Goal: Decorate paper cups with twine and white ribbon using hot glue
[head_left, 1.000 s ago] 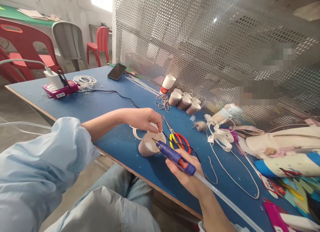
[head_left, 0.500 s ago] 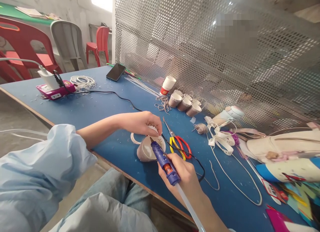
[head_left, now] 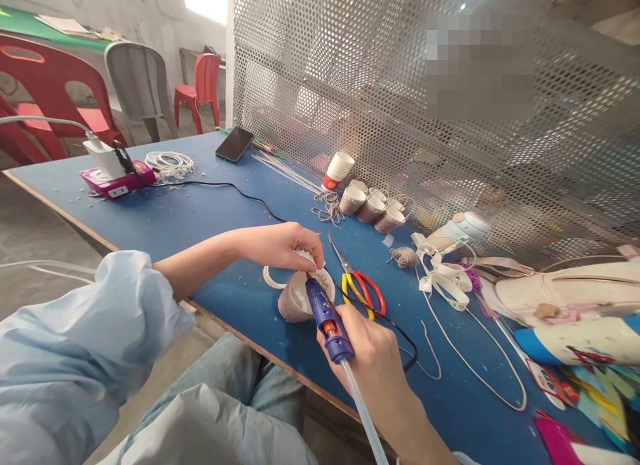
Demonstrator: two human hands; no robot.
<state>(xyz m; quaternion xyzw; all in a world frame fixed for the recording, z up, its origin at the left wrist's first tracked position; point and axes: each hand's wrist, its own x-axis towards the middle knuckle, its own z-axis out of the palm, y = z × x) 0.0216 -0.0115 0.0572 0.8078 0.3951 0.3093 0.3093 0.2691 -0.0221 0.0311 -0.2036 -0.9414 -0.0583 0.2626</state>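
Observation:
In the head view, my right hand [head_left: 367, 345] is wrapped round a blue hot glue gun [head_left: 327, 318], with a long clear glue stick [head_left: 363, 411] sticking out of its back. The gun's nozzle points at the inner rim of a paper cup [head_left: 293, 305], brownish outside and pale inside, on the table near the front edge. Over that rim my left hand [head_left: 293, 245] pinches a white printed ribbon [head_left: 273, 278], whose loop hangs out to the cup's left. The exact spot between my fingertips is partly hidden.
Scissors [head_left: 357, 288] with red and yellow handles lie right of the cup. Behind are several brownish cups [head_left: 373, 208], a white cup stack [head_left: 337, 170] and string [head_left: 403, 257]. A purple power strip [head_left: 117, 183] feeds a black cord. Perforated metal panel [head_left: 320, 85] stands behind the table.
The glue gun has tilted a little more upright, its rear end shifting left. My left hand keeps its pinch by the cup rim. The whole view has shifted slightly.

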